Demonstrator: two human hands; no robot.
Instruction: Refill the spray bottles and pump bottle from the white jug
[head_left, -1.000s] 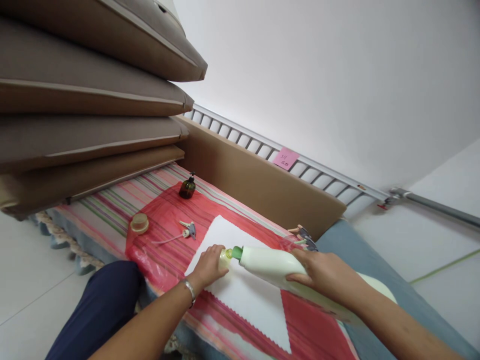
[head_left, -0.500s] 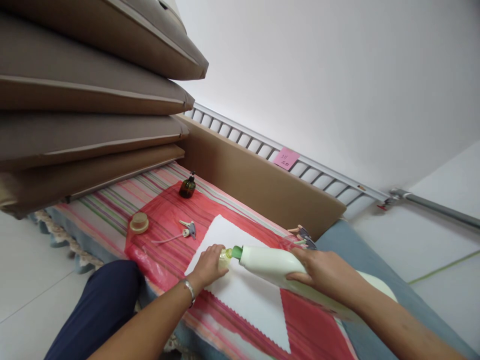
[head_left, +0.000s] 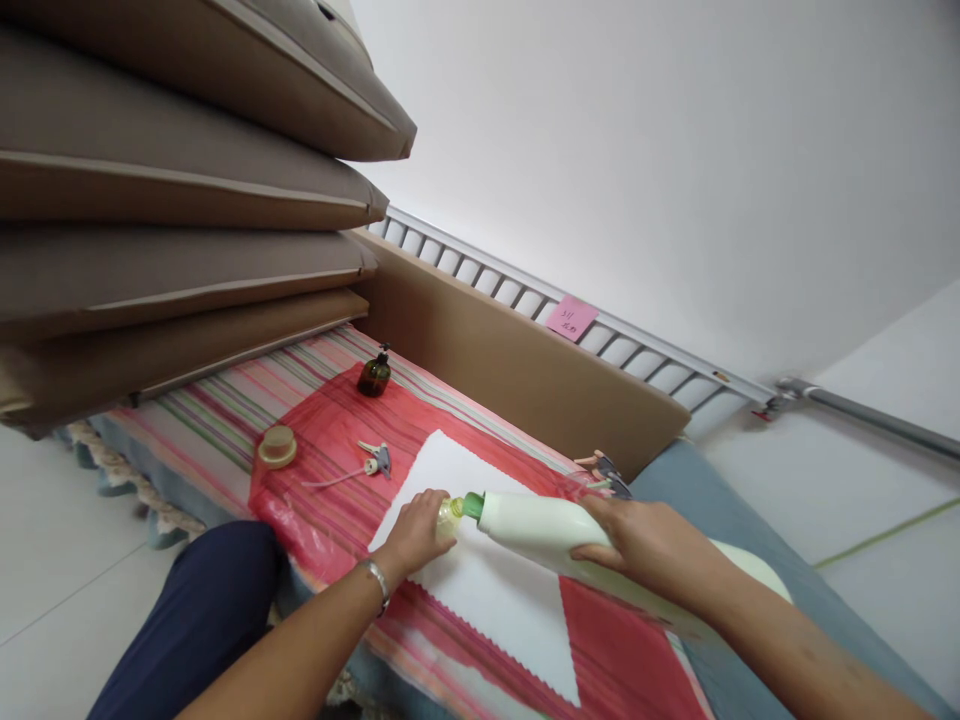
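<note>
Head view: my L hand has its fingers closed round a small clear btl w/ yellowish tint, pinched near its neck, thumb on the near side; fingertips on the far side are mostly hidden. My R hand grips a big pale-green btl, thumb along the near side, other fingers wrapped over the far side, part hidden, so can't tell how tightly they press. Big btl is tipped on its side, mouth toward my L; its green spout sits right at the small btl's neck. Can't tell if they touch, or if any liquid is running. Both btls are above a white cloth w/ zigzag edges, which lies on red plastic sheeting over a striped cover.

Beyond my L hand: a spray head w/ its tube, lying on the red. Further L, a beige cap; at the back, a dark amber pump btl, upright. Some peach & grey pcs are just past my R hand, partly covered, can't ID. Stacked cushions at L; brown board along the back, radiator behind w/ a pink note.
</note>
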